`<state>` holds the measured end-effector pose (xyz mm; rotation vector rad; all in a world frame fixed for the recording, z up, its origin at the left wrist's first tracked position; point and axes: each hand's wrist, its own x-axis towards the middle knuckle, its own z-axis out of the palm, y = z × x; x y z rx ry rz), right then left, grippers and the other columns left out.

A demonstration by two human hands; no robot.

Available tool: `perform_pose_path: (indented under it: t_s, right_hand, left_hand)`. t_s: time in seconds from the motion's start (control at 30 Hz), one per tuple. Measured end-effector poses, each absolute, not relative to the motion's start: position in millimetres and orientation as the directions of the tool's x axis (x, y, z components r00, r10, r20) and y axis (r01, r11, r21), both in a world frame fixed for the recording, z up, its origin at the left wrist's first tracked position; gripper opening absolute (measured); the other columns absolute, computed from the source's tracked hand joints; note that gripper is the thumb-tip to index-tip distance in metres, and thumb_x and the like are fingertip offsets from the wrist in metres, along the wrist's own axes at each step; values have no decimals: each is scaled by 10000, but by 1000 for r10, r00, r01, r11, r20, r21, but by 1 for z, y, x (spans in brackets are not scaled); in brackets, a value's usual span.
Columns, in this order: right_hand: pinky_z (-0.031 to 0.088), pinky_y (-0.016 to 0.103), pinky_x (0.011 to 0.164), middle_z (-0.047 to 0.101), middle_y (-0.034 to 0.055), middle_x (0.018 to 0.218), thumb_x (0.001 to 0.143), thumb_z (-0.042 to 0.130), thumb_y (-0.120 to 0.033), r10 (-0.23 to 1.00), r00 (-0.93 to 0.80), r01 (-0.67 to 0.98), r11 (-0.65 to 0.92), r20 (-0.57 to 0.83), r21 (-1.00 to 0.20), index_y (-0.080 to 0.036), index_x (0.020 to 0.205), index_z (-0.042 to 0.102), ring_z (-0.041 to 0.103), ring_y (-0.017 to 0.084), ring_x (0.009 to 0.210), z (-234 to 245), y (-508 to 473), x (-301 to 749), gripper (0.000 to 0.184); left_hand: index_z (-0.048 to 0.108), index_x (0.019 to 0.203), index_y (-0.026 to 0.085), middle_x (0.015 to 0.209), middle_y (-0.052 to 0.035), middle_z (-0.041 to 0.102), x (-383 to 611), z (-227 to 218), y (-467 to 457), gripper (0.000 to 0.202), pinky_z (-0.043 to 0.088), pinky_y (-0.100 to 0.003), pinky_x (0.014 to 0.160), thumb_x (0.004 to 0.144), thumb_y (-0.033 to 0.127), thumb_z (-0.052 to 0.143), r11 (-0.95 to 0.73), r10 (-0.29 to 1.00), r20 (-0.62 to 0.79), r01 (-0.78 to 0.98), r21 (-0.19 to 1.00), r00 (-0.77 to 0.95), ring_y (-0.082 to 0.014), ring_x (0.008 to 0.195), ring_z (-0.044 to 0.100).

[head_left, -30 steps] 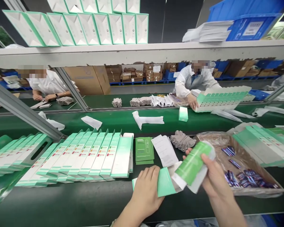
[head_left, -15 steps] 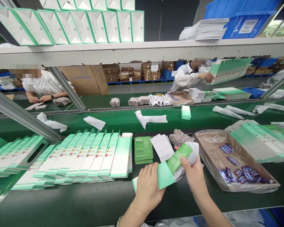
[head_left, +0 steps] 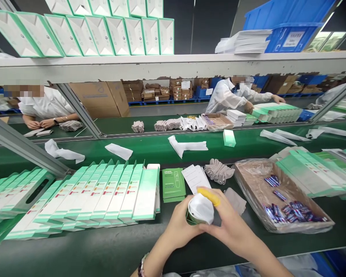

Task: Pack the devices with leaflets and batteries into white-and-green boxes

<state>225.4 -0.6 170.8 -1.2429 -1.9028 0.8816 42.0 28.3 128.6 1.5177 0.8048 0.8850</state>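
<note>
- My left hand is curled closed around the lower side of a round green item, with a white cover on top.
- My right hand closes in from the other side, its fingers pressing on a yellow strip at the top of the item. Two hands seem to steady it.
- The item sits between my hands, held above the belt in front of me.
- To my left, flat boxes lie overlapped in a row, probably to save room.
- Straight ahead, green booklets and white papers lie within easy reach, beside a grey bundle.
- To my right, a plastic-lined tray keeps blue packets together.
</note>
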Motion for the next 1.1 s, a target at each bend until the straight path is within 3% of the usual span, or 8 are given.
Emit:
perform_pose_path:
  t_s: [0.1,0.27,0.37,0.5,0.87,0.97,1.03,1.1]
  right_hand:
    - [428,395,1059,513,87,1391,777,757,-330,876,-374,487,466,305,-739,-295,1464,338,490,262,1275,178,7,226,805]
    - [474,402,950,673,82,1147,879,583,-147,645,-412,488,753,644,-441,-204,1294,519,594,227,1056,177,16,219,423]
    - [389,475,1040,719,68,1112,851,591,-114,568,-442,623,751,694,-218,-160,1175,613,591,257,1062,165,10,216,328]
    - [141,557,1180,743,30,1092,866,581,-127,535,-479,730,683,696,-22,-147,1075,682,551,304,1189,150,-1,218,233]
    - [-45,571,1186,756,32,992,881,634,-294,674,-473,776,623,567,-94,-196,1078,660,443,275,1346,147,-1,207,221]
    - [33,619,1174,721,29,1135,904,571,-241,647,-404,768,624,647,-144,-247,1185,598,508,267,1291,142,6,247,281]
    - [187,610,1151,689,53,1191,910,514,-190,680,-185,876,442,710,-195,-258,1218,566,529,265,1263,133,20,300,320]
    - [303,528,1115,629,122,1271,940,458,-221,781,173,971,-33,601,-236,-199,1197,587,494,273,1289,119,41,364,289]
  left_hand:
    - [592,1040,155,991,-63,659,47,123,27,441,482,-311,800,697,326,810,-75,884,65,3,997,462,-218,873,601]
    - [539,1092,185,1045,-52,642,53,124,21,430,493,-303,814,749,300,771,-75,912,91,-56,996,400,-205,917,599]
    - [503,1140,205,1073,-47,643,55,127,22,462,506,-310,834,757,261,754,-76,917,94,-60,995,388,-200,937,616]
    - [469,1183,219,1144,-64,642,56,126,25,487,522,-349,877,764,199,716,-75,898,82,-32,997,433,-222,1003,644]
    - [317,1394,206,1414,-153,493,48,82,26,672,411,-488,1071,809,235,647,-117,928,60,133,984,368,-296,1287,505]
    - [409,1340,209,1367,-137,554,47,84,27,619,425,-482,1047,788,273,682,-76,933,9,173,982,360,-312,1255,529]
    - [459,1312,209,1327,-137,588,46,86,25,596,446,-477,1012,774,299,698,-33,937,-45,214,976,347,-328,1222,550]
    - [496,1292,208,1288,-145,612,45,86,22,591,479,-471,957,757,333,713,16,946,-99,261,965,309,-346,1180,577]
